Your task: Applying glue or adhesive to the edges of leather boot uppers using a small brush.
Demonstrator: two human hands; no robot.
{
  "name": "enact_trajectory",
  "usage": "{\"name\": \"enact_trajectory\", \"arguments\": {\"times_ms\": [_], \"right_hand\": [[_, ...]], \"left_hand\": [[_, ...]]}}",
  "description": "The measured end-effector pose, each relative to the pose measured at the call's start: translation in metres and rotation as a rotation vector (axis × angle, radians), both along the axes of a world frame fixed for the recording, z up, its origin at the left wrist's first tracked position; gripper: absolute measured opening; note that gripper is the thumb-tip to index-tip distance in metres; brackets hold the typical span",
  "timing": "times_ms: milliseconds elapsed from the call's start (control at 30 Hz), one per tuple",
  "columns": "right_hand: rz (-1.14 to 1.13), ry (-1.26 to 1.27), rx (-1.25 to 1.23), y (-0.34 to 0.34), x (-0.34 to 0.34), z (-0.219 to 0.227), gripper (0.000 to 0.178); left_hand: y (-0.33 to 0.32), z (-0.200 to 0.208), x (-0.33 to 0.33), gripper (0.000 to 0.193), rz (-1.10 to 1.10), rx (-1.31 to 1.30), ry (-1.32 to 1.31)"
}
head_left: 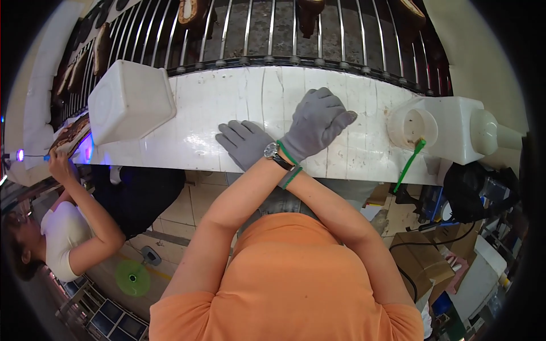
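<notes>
My forearms cross at the wrists over the edge of a white worktop [193, 136]. My left hand [318, 122], in a grey glove with a green cuff, lies to the right with its fingers curled in and its thumb at the right side. Nothing sticks out of it, and a watch [272, 150] sits at that wrist. Under the left wrist passes my right arm. My right hand [248, 145], gloved alike, rests on the worktop to the left, fingers spread and flat. A round white tub [405, 132] with a green-handled brush [410, 165] stands right of my hands.
Beyond the worktop runs a conveyor of metal rods [272, 34] bearing several brown shoe-like pieces [190, 12]. A white plastic container [133, 102] stands at left. Further left a co-worker's hand [60, 165] touches a brown piece. Cardboard boxes [418, 258] lie at lower right.
</notes>
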State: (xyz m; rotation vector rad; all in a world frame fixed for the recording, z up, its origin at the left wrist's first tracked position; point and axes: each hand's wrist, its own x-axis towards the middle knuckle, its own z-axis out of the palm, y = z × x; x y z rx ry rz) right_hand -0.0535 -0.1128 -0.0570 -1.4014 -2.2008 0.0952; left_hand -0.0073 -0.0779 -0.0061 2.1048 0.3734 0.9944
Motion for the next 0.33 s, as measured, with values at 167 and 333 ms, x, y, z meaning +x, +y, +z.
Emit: {"name": "enact_trajectory", "arguments": {"times_ms": [167, 333], "right_hand": [[-0.005, 0.054, -0.011, 0.001, 0.002, 0.002, 0.045], [0.012, 0.006, -0.047, 0.004, -0.002, -0.008, 0.052]], "left_hand": [[0.001, 0.000, 0.001, 0.029, -0.001, -0.016, 0.019], [0.004, 0.004, -0.001, 0.029, 0.012, 0.023, 0.039]]}}
